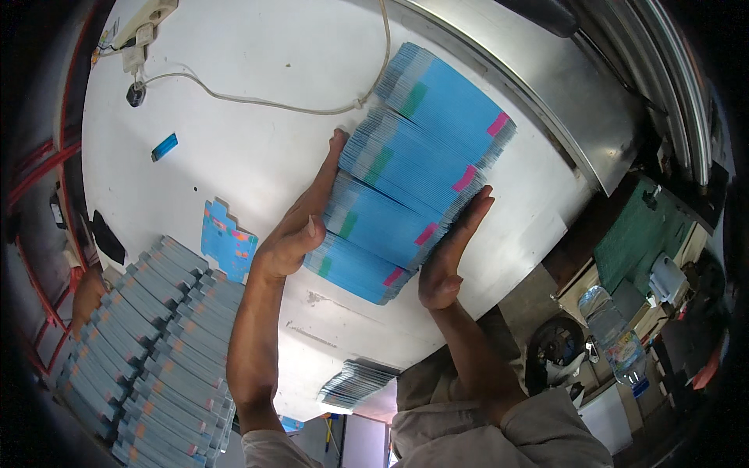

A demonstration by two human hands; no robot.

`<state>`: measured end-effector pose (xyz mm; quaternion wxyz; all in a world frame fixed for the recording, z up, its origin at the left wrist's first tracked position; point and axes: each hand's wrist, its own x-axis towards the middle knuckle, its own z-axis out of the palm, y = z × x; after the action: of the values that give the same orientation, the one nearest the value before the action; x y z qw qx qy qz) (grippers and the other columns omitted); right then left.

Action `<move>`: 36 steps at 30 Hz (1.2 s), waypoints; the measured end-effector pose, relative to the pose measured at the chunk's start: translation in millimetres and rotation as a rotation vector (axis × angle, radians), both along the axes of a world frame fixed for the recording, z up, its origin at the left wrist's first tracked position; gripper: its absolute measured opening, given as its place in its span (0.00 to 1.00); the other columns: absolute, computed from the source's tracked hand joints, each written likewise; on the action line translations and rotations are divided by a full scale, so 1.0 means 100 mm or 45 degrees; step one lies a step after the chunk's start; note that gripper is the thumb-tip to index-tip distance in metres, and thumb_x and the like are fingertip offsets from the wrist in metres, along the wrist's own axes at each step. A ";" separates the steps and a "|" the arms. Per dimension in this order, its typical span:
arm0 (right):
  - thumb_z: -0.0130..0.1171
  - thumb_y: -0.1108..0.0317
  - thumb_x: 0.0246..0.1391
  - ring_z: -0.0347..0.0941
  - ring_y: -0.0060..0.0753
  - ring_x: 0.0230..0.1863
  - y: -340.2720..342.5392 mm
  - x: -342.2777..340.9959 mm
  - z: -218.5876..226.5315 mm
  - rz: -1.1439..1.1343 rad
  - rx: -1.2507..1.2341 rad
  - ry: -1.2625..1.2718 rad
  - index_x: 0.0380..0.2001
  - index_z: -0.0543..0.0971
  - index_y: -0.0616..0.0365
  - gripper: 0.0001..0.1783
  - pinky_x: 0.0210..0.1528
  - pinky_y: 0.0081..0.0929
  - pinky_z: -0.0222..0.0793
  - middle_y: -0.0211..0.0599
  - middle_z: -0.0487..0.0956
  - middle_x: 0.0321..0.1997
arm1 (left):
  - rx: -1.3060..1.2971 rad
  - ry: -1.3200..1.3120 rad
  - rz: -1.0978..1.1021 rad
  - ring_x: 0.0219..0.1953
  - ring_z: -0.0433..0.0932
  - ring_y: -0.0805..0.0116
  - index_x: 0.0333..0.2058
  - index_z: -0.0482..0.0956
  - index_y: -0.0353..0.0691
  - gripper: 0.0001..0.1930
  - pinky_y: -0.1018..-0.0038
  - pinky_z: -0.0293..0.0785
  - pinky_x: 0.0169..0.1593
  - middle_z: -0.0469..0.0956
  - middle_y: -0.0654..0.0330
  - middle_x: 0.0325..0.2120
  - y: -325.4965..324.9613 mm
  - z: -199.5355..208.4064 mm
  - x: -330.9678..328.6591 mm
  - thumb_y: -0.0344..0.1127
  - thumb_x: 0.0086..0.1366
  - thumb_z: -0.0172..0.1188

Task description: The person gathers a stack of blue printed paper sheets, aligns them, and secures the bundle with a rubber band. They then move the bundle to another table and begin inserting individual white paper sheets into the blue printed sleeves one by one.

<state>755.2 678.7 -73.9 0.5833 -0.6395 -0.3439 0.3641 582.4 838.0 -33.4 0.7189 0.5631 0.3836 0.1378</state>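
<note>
Flat blue carton blanks point(409, 164) stand packed on edge in a long row on the white table, split by narrow gaps into several bundles. Green and pink patches run along their sides. My left hand point(300, 222) lies along the row's left side, fingers stretched out and thumb up. Along the right side, my right hand point(452, 261) is held flat, its fingers straight and pointing away from me. The row sits between my two palms; neither hand has its fingers wrapped round it. Left of my left wrist lies a single printed blue carton blank point(227, 242) with cut tabs.
Tall stacks of grey-edged blanks point(156, 351) fill the lower left. A smaller stack point(359, 382) sits at the table's near edge. A cable point(257, 101) leads to a power strip point(148, 19); a small blue object point(165, 147) lies nearby. Metal sheeting point(546, 70) borders the far right.
</note>
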 end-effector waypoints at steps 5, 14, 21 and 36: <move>0.33 0.13 0.55 0.12 0.46 0.84 -0.05 0.02 0.03 0.021 -0.040 0.042 0.78 0.24 0.53 0.69 0.80 0.53 0.10 0.43 0.19 0.85 | 0.005 0.019 0.051 0.81 0.33 0.44 0.76 0.45 0.28 0.73 0.50 0.30 0.79 0.40 0.37 0.77 -0.04 0.05 0.03 0.89 0.50 0.47; 0.45 0.19 0.58 0.18 0.47 0.85 -0.52 -0.46 0.19 -0.311 -0.239 0.448 0.78 0.26 0.58 0.70 0.81 0.49 0.17 0.47 0.25 0.85 | -0.010 0.130 0.060 0.80 0.38 0.42 0.75 0.46 0.27 0.75 0.50 0.33 0.79 0.44 0.38 0.77 -0.36 0.12 -0.36 0.93 0.49 0.42; 0.45 0.17 0.56 0.19 0.46 0.85 -0.45 -0.66 0.16 -0.209 -0.125 0.297 0.78 0.24 0.59 0.72 0.81 0.52 0.20 0.47 0.24 0.85 | 0.078 0.149 0.099 0.80 0.40 0.42 0.76 0.47 0.30 0.72 0.48 0.36 0.78 0.45 0.38 0.77 -0.52 0.08 -0.32 0.92 0.52 0.42; 0.57 0.46 0.67 0.46 0.66 0.80 1.04 1.00 0.49 0.521 -0.117 -1.371 0.72 0.68 0.50 0.36 0.77 0.74 0.36 0.54 0.58 0.79 | 0.204 0.559 1.340 0.78 0.45 0.45 0.76 0.36 0.30 0.45 0.50 0.48 0.76 0.42 0.38 0.76 -2.27 0.02 0.67 0.40 0.76 0.57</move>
<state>854.9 782.3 -24.4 0.2153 -0.6798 -0.6928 0.1072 649.2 610.8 -31.6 0.4120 0.3647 0.7407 0.3854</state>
